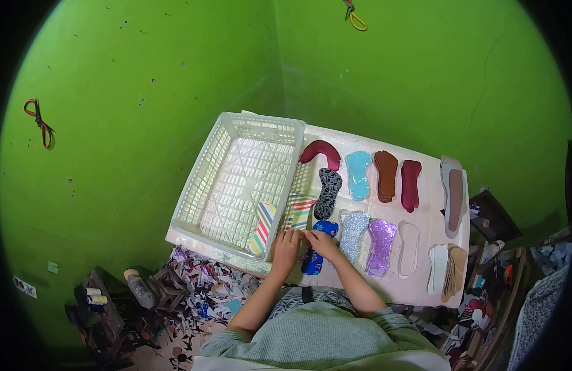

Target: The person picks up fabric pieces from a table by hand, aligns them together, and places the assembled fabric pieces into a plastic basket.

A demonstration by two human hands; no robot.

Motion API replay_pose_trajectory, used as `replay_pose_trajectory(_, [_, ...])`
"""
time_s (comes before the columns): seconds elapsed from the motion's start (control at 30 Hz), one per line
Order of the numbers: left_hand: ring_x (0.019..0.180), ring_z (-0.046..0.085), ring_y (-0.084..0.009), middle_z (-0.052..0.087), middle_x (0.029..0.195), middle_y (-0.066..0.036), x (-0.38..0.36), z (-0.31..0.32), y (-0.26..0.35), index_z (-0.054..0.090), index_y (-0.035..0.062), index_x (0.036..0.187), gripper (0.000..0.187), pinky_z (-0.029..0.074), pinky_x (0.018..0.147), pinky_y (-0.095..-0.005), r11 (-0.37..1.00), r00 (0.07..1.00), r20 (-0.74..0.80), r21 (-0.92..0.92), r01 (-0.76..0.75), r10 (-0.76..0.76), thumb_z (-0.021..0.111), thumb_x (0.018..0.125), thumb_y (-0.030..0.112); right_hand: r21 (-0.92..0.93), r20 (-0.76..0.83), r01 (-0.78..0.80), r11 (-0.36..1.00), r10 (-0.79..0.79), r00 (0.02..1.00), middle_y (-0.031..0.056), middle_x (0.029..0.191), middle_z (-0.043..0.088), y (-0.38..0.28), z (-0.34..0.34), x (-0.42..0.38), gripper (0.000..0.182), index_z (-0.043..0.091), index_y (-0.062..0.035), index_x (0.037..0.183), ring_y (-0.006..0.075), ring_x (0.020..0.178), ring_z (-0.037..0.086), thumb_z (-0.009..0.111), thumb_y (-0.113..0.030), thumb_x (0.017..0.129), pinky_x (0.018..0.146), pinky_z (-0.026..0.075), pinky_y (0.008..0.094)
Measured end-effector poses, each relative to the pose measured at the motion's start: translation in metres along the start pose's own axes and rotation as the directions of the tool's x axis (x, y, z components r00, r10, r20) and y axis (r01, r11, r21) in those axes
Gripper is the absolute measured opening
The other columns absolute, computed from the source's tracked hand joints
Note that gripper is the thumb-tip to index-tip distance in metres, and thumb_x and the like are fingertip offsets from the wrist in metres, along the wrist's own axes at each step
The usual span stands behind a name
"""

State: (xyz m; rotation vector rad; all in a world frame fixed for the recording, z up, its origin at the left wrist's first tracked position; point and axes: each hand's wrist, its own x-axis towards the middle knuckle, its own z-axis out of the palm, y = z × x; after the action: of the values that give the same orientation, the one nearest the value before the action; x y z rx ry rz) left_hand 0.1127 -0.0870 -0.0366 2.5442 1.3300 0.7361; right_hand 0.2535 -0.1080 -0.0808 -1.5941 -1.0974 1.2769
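Note:
My left hand [287,245] is at the lower end of a white piece with coloured stripes [299,211], its fingers bent and closed around that end. Meeting it from the right, my right hand [323,244] has its fingertips pinched at the same end. The right hand partly covers a blue floral sole-shaped piece [312,262]. Another striped piece [262,229] lies in the near right corner of a white plastic basket [203,159], just left of my left hand. Above the hands lie a black patterned piece [328,194] and a curved maroon piece [323,149].
Stacks of cutouts lie across the white table [385,137]: turquoise [358,175], brown [385,176], silver glitter [354,236] and purple [381,247]. Scraps [205,287] cover the floor at left. Scissors [40,122] hang on the green wall. A wooden rack [505,303] stands at right.

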Motion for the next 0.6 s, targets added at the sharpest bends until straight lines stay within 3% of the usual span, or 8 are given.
replay_pose_trajectory(0.03, [0.078, 0.056, -0.0262, 0.058, 0.082, -0.007, 0.001, -0.006, 0.003, 0.056, 0.0074, 0.09, 0.015, 0.047, 0.069, -0.0352, 0.997, 0.992, -0.096, 0.024, -0.075, 0.077, 0.055, 0.075, 0.009, 0.239, 0.113, -0.264, 0.934, 0.243, 0.963, 0.0051, 0.079, 0.064, -0.001, 0.004, 0.001, 0.031, 0.06, -0.003, 0.088, 0.0173, 0.069, 0.061, 0.05, -0.033, 0.089, 0.062, 0.048, 0.0312])
replay_pose_trajectory(0.07, [0.078, 0.056, -0.0262, 0.058, 0.082, -0.007, 0.001, -0.01, 0.005, 0.056, 0.0074, 0.09, 0.015, 0.047, 0.069, -0.0352, 0.997, 0.992, -0.095, 0.027, -0.075, 0.077, 0.055, 0.075, 0.009, 0.241, 0.115, -0.263, 0.934, 0.242, 0.963, 0.0051, 0.079, 0.064, -0.001, 0.007, 0.001, 0.031, 0.06, -0.003, 0.088, 0.0173, 0.069, 0.061, 0.05, -0.033, 0.089, 0.062, 0.048, 0.0312])
replay_pose_trajectory(0.13, [0.083, 0.054, -0.0205, 0.058, 0.088, -0.004, 0.0, -0.016, 0.009, 0.058, 0.0106, 0.093, 0.021, 0.046, 0.067, -0.0321, 0.99, 0.989, -0.076, 0.079, -0.119, 0.125, 0.056, 0.072, 0.013, 0.701, 0.27, -0.366, 0.612, 0.247, 0.931, 0.0025, 0.086, 0.063, -0.008, 0.01, -0.001, 0.036, 0.059, -0.006, 0.095, 0.015, 0.075, 0.061, 0.045, -0.039, 0.091, 0.067, 0.048, 0.0288])
replay_pose_trajectory(0.23, [0.085, 0.054, -0.02, 0.057, 0.09, -0.004, -0.001, -0.026, 0.015, 0.059, 0.0106, 0.094, 0.023, 0.045, 0.067, -0.0314, 0.992, 0.988, -0.086, 0.04, -0.123, 0.126, 0.057, 0.072, 0.012, 0.834, 0.237, -0.29, 0.469, 0.17, 0.956, 0.0059, 0.093, 0.061, -0.03, 0.005, 0.001, 0.031, 0.056, -0.0061, 0.102, 0.0153, 0.082, 0.059, 0.048, -0.033, 0.09, 0.072, 0.048, 0.03])
replay_pose_trajectory(0.33, [0.086, 0.055, -0.0197, 0.057, 0.091, -0.003, -0.002, -0.038, 0.021, 0.059, 0.0107, 0.093, 0.023, 0.045, 0.066, -0.0309, 0.983, 0.979, -0.086, 0.013, -0.184, 0.184, 0.059, 0.07, 0.011, 0.829, 0.071, -0.084, 0.552, 0.044, 0.996, 0.0082, 0.096, 0.06, -0.034, -0.004, 0.008, 0.027, 0.055, -0.003, 0.103, 0.016, 0.085, 0.059, 0.052, -0.026, 0.089, 0.074, 0.048, 0.0317])
replay_pose_trajectory(0.47, [0.089, 0.055, -0.022, 0.057, 0.094, -0.006, -0.002, -0.05, 0.024, 0.059, 0.0085, 0.092, 0.023, 0.045, 0.07, -0.0326, 0.967, 0.965, -0.089, -0.036, -0.251, 0.247, 0.061, 0.07, 0.009, 0.716, -0.037, -0.042, 0.697, 0.099, 0.994, 0.0085, 0.097, 0.06, -0.051, -0.017, 0.007, 0.024, 0.054, 0.0004, 0.105, 0.0162, 0.088, 0.059, 0.055, -0.015, 0.087, 0.077, 0.047, 0.0291])
replay_pose_trajectory(0.57, [0.092, 0.054, -0.023, 0.055, 0.098, -0.01, 0.002, -0.058, 0.026, 0.056, 0.0052, 0.093, 0.02, 0.046, 0.071, -0.0323, 0.961, 0.973, -0.155, -0.191, -0.199, 0.171, 0.062, 0.074, 0.007, 0.706, -0.083, 0.046, 0.706, 0.018, 0.996, 0.0069, 0.099, 0.06, -0.088, -0.02, 0.001, 0.025, 0.054, 0.0001, 0.107, 0.0133, 0.086, 0.059, 0.055, -0.014, 0.087, 0.075, 0.047, 0.0266])
replay_pose_trajectory(0.6, [0.091, 0.055, -0.0227, 0.054, 0.098, -0.011, 0.006, -0.063, 0.027, 0.055, 0.0035, 0.094, 0.019, 0.047, 0.07, -0.0313, 0.885, 0.992, -0.125, -0.462, -0.056, -0.003, 0.061, 0.076, 0.006, 0.699, -0.099, 0.105, 0.707, -0.05, 0.994, 0.0063, 0.1, 0.06, -0.097, -0.019, 0.002, 0.025, 0.054, -0.0003, 0.107, 0.0121, 0.085, 0.058, 0.056, -0.014, 0.087, 0.074, 0.047, 0.026])
